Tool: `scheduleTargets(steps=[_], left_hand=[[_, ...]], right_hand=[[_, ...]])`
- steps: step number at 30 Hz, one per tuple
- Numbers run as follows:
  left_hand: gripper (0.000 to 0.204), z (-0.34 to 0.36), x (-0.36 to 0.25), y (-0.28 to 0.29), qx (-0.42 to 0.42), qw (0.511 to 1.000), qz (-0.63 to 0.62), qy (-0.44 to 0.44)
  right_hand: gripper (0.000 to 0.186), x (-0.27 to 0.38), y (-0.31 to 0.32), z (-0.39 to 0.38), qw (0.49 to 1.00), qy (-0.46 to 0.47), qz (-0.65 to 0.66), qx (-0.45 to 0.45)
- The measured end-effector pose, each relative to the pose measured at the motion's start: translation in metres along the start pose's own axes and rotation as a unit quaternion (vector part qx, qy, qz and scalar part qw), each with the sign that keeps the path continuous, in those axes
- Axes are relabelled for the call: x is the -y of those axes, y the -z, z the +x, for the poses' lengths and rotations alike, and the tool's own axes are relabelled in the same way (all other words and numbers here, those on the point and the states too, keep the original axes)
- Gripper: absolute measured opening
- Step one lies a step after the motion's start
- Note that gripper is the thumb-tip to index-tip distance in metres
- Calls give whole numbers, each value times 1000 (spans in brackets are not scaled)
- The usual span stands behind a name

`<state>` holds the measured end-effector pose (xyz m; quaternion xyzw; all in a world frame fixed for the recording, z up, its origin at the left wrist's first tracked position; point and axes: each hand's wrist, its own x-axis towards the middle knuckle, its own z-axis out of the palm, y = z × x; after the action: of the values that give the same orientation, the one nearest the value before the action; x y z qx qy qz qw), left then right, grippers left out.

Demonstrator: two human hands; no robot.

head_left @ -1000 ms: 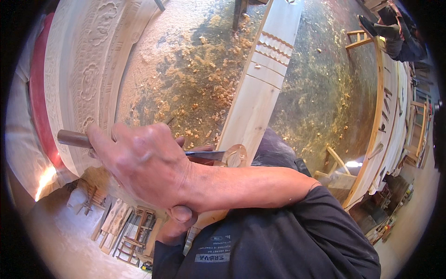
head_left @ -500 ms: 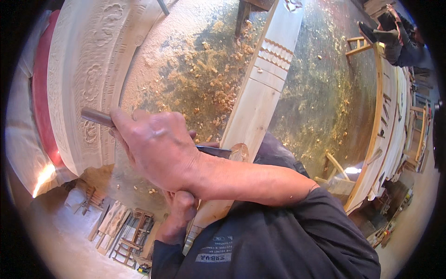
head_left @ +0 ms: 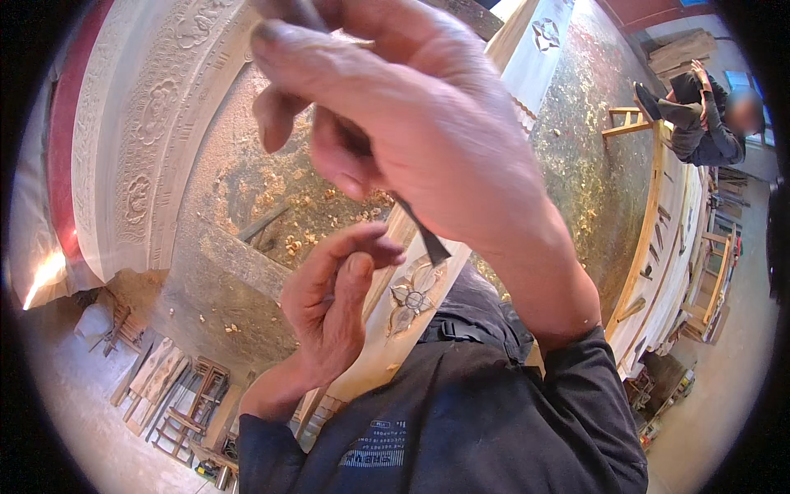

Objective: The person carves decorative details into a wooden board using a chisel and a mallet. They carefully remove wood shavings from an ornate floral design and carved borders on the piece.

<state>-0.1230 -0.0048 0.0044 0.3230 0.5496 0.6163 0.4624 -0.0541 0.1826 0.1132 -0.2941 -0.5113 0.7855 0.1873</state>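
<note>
My right hand (head_left: 428, 123) is raised high in front of me, slightly blurred, its fingers closed round a chisel. The chisel's dark, flared blade (head_left: 433, 247) sticks out below the palm, above the board and apart from my left hand. Lower down, my left hand (head_left: 333, 300) is empty, with its fingers loosely bent and apart from the thumb. It hovers beside a long pale wooden board (head_left: 370, 362) that runs up and away past my lap. A carved flower (head_left: 411, 300) with a round centre shows on the board; another carved motif (head_left: 546, 34) lies farther up.
A large carved wooden panel (head_left: 152, 123) stands on the left beside a red edge (head_left: 62, 177). Wood shavings (head_left: 309, 239) litter the floor. On the right is a long bench (head_left: 650, 255) with several tools; a person (head_left: 699, 123) sits beyond. Wooden pieces (head_left: 185, 412) lie lower left.
My right hand has lifted up and away from the board with the chisel. My left hand has come away from it and loosened. The carved flower, mostly covered before, is now visible.
</note>
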Motion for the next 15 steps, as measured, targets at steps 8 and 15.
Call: scheduleTargets(steps=[8, 15], left_hand=[[12, 23, 12, -16, -31, 993, 110, -28], [11, 18, 8, -13, -10, 987, 151, -58]], right_hand=[[43, -26, -10, 18, 1000, 11, 13, -16], [44, -22, 6, 25, 984, 68, 166, -3]])
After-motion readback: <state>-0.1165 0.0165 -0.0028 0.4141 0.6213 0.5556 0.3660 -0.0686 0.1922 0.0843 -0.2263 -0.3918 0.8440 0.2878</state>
